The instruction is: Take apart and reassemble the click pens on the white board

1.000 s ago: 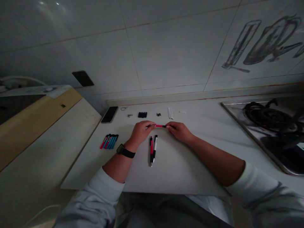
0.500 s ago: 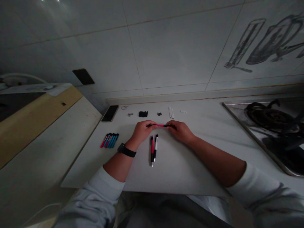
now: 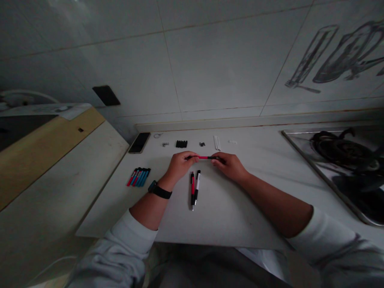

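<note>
No words or numbers can be read here. The red tubes (image 3: 130, 181) on the left have tiny pale marks on them, but these are too small and blurry to tell if they are letters. On the held pen (image 3: 203, 157), and on the red pen (image 3: 192, 187) and the white pen (image 3: 197, 184) just below it, no print is clear. The phone (image 3: 139, 143) has a dark screen, and the watch (image 3: 152, 186) is too small to read.

- My view is dim, darker toward the corners.
- I see faint glare upper left on the tiled wall (image 3: 216, 68).
- Soft shadows cross the surface (image 3: 228, 226).
- Edges look stretched.
</note>
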{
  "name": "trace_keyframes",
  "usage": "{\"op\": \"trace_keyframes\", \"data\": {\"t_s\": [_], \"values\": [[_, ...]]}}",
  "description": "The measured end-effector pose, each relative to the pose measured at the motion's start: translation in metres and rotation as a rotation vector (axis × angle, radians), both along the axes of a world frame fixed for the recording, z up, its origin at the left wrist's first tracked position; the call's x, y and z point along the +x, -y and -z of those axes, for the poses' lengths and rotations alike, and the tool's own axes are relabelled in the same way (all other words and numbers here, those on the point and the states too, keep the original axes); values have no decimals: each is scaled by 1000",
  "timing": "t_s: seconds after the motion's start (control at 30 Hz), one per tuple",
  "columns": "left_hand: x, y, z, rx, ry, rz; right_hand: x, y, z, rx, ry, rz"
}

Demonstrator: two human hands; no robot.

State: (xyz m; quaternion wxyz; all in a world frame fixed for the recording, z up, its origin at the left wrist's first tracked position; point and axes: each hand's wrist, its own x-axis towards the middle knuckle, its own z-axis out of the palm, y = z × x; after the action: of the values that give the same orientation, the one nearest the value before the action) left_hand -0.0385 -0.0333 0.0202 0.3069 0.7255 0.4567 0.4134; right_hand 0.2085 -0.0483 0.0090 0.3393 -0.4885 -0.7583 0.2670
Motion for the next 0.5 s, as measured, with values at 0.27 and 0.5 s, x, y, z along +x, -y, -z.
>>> {"op": "trace_keyframes", "data": {"t_s": [0.27, 0.5], "values": [[0, 1, 3, 12, -43, -8, -3, 0, 0, 13, -23, 12], [1, 1, 1, 27, -76, -23, -2, -2, 4, -9, -23, 21]]}}
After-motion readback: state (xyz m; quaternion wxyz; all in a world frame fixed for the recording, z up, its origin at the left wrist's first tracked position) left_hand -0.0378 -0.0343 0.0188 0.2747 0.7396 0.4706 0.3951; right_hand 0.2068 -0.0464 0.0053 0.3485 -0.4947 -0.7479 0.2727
